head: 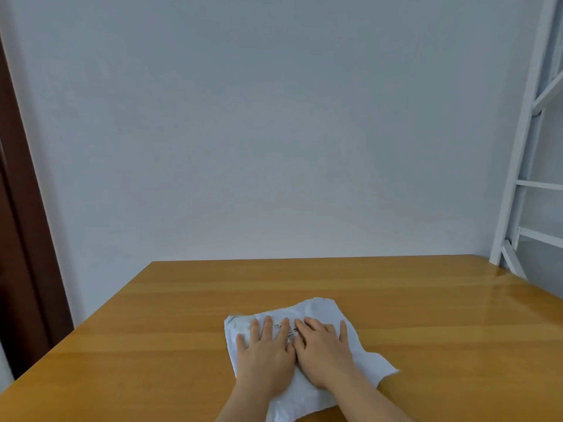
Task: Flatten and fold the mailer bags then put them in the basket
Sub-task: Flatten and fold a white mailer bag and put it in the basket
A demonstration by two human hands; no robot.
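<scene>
A crumpled white mailer bag with a printed shipping label lies on the wooden table, near its front edge. My left hand lies flat on the bag's left half, fingers straight and spread. My right hand presses flat on the bag right beside it, fingers straight. The two hands touch side by side and cover the middle of the bag. The bag's torn edges stick out at the right and at the bottom. No basket is in view.
A plain white wall stands behind the table. A white metal shelf frame rises at the right, by the table's far right corner. A dark brown door frame runs down the left edge.
</scene>
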